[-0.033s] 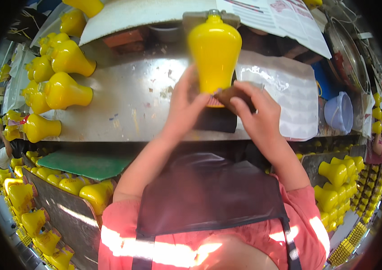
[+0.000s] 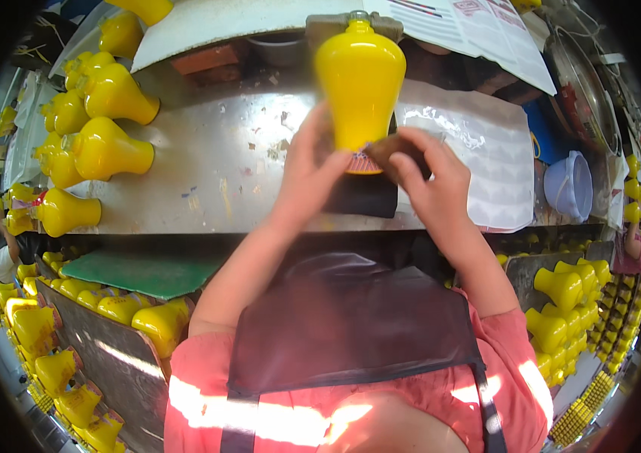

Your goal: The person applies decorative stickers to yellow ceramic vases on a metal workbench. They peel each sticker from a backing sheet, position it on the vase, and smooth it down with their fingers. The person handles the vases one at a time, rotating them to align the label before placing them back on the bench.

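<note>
A glossy yellow bottle (image 2: 361, 79) lies on its side, its neck pointing away from me and resting at a grey support (image 2: 324, 27). Around its near-left side my left hand (image 2: 309, 166) is closed, with the thumb by a reddish patterned band (image 2: 366, 163) near the base. Between the thumb and fingers of my right hand (image 2: 435, 167) is a dark brown flat piece (image 2: 385, 149). Its tip is at the right of the band; whether it touches cannot be told. A black cloth or pad (image 2: 365, 201) lies below the bottle's base.
Several yellow bottles (image 2: 113, 149) lie on the left of the metal table (image 2: 207, 181). White sheets (image 2: 495, 162) lie to the right, near a pale blue bucket (image 2: 568, 187). A green board (image 2: 139, 270) and racks of bottles stand below the table edge. Other people are at both sides.
My right hand has drawn the brown piece slightly to the right, off the middle of the band, so more of the pattern shows. My left hand stays at the bottle.
</note>
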The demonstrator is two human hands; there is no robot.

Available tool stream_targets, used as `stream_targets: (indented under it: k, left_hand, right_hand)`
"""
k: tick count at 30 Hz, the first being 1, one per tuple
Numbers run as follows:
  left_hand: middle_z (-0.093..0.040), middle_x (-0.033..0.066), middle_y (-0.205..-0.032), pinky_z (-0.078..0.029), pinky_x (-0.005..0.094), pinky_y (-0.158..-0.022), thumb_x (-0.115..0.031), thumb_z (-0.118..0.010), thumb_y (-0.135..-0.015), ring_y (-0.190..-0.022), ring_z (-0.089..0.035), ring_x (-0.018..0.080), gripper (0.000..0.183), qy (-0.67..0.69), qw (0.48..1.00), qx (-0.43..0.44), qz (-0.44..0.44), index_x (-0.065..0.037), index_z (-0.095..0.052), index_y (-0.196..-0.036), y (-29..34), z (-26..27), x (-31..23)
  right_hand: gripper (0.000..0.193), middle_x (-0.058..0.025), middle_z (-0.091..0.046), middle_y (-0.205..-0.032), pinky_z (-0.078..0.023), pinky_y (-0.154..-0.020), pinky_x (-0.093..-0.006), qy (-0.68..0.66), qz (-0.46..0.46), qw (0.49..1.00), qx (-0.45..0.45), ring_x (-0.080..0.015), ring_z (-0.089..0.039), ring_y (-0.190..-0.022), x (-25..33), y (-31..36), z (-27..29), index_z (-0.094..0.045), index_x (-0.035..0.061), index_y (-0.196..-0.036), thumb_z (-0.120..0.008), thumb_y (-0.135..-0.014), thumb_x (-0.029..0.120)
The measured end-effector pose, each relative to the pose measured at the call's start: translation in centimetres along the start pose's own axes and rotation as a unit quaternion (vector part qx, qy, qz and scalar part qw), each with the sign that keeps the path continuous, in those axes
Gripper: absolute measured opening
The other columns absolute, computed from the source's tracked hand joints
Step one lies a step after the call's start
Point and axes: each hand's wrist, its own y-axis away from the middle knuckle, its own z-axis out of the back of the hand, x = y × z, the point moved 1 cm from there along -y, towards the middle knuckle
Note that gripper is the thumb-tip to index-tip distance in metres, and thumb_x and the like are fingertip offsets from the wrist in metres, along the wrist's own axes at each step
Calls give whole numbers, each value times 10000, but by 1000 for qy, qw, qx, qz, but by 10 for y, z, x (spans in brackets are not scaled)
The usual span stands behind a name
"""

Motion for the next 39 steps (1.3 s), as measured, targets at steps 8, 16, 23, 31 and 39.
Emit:
stream_targets:
  k: [8,16,23,31,39]
  left_hand:
    - [-550,194,-1443,-385,439,-1153,-224,-703,-912,-1359,-510,335,714,-23,999,-46,-5,-15,-426,-1536,0,-1,-3]
    - [-566,187,-1407,-316,494,-1162,-175,-664,-907,-1347,-485,384,574,-401,887,-131,-187,-34,-540,-1450,43,-12,-21]
    - [-539,211,-1465,-231,540,-1192,-181,-734,-853,-1425,-430,399,766,-425,883,-99,-172,60,-429,-1513,54,-25,-6]
    - [-539,214,-1482,-218,549,-1196,-246,-727,-868,-1446,-412,410,760,-417,888,-93,-170,57,-441,-1504,53,-21,3]
    - [-504,226,-1493,-247,622,-1133,-274,-745,-841,-1431,-404,434,787,-404,890,-100,-186,46,-435,-1489,51,-23,8]
  right_hand:
    - [292,-141,-744,-1020,-563,-778,-352,-51,6,998,-25,-278,-710,-869,4,6,-6,-731,61,-1155,-771,-868,31]
    - [333,-115,-739,-915,-552,-702,-375,27,120,990,-71,-286,-670,-764,21,8,-10,-740,87,-1168,-781,-845,15]
    - [248,-73,-733,-926,-556,-795,-322,-130,-174,969,-116,-152,-697,-854,2,-5,-4,-720,27,-1204,-699,-959,55]
    - [714,-312,-676,-1033,-526,-881,-417,-83,-244,944,205,-397,-700,-942,29,43,-9,-238,-40,-1611,-520,-969,98]
    - [829,-279,-552,-1397,-484,-984,-332,-196,-264,926,185,-284,-624,-1147,22,52,-30,-90,-28,-1645,-496,-924,31]
